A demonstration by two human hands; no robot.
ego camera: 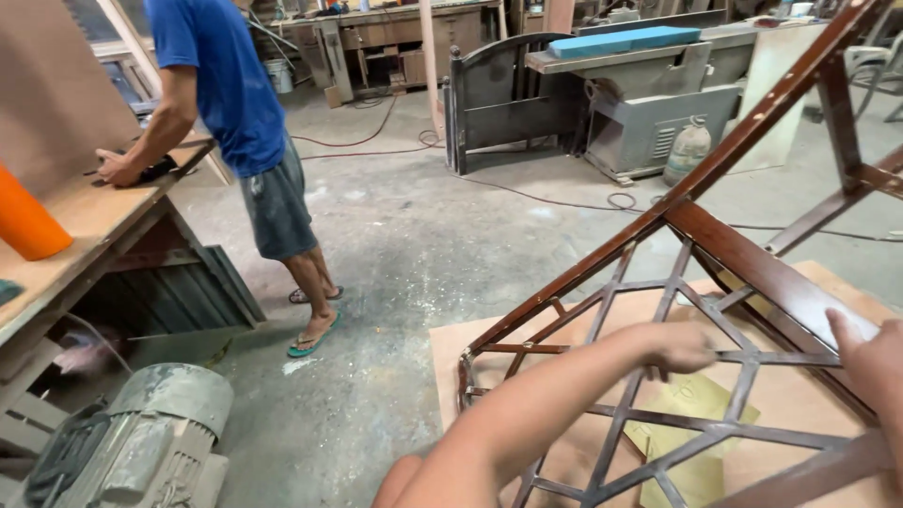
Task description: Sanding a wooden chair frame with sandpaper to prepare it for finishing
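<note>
The left hand (682, 346) is closed around a lattice bar of the dark wooden frame (752, 273), seemingly sanding it. The right hand (870, 362) grips the frame's rail, steadying it. Next stroke needs firm bracing.

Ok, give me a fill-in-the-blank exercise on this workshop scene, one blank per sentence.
1. The left hand reaches through the dark brown wooden ____ frame.
2. The right hand rests on the frame's ____ rail.
3. Sheets of yellow ____ lie on the board under the lattice.
4. The person at the workbench wears a ____ shirt.

Missing words: lattice; upper; sandpaper; blue
</note>
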